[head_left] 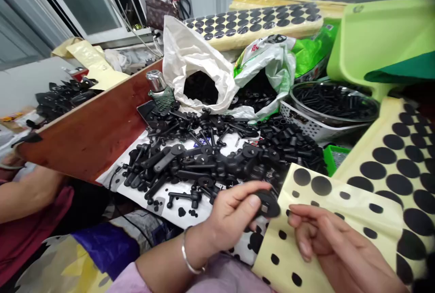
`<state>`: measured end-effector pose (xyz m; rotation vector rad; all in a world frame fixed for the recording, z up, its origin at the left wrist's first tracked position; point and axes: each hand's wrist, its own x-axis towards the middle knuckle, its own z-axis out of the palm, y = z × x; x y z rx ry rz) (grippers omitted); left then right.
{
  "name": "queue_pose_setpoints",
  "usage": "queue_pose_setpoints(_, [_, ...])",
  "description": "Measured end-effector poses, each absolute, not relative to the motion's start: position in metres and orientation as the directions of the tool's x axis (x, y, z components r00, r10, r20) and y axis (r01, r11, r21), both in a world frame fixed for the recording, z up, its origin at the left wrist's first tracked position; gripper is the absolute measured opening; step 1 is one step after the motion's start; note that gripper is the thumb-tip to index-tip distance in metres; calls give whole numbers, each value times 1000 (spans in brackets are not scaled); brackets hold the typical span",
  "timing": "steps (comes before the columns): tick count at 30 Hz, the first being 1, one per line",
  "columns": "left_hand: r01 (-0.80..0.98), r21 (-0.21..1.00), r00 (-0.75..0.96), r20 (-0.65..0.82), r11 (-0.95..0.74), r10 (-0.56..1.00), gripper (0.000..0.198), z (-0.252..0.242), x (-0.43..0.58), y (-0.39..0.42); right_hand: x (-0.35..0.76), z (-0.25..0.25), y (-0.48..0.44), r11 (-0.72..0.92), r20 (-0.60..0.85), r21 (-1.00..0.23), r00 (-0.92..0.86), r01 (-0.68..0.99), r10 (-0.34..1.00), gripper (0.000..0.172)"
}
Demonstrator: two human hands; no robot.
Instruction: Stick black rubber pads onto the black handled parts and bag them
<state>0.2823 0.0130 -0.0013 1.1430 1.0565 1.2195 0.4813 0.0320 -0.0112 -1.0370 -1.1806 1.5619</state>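
Head view: left hand (234,209) pinches a half-hidden black disc (270,205); right hand (335,250), cut off, loosely curled.

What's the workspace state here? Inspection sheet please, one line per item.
Surface: white sheet under the parts, wooden board at its left edge.
Job's things: black round part; yellow sticker sheet with black dots.
Clutter: pile of black levers, two open plastic bags, metal bowl of black pieces, green stool.
Grippers: left hand pinches the round part; right hand rests on the sticker sheet.
Cables: thin cord at the sheet's left edge.
Surroundings: window, hanging handbag, another person's arm.
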Motion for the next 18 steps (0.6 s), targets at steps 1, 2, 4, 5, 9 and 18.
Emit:
queue_pose_setpoints(1, [-38,996,-23,85,-86,996,39,4,269,13,487,-15,32,-129,-97,-983,-230,-129,968,34])
queue_pose_setpoints(2, [94,979,-120,193,-182,974,38,9,255,14,493,-20,32,-111,-94,-991,-205,-71,974,34])
queue_pose_setpoints(4, [447,846,-254,430,-289,866,38,18,228,20,502,-26,32,-38,-50,-996,-158,79,986,33])
queue_pose_setpoints(5, [623,735,-261,517,-266,815,37,21,216,25,505,-27,33,14,-8,-987,-141,158,990,33])
queue_pose_setpoints(9, [970,233,-72,531,-64,845,30,21,186,50,508,-14,35,194,160,-921,-125,339,979,26])
queue_pose_setpoints(18, [994,85,8,598,-73,801,32,13,190,60,540,15,48,380,484,-699,9,606,875,10])
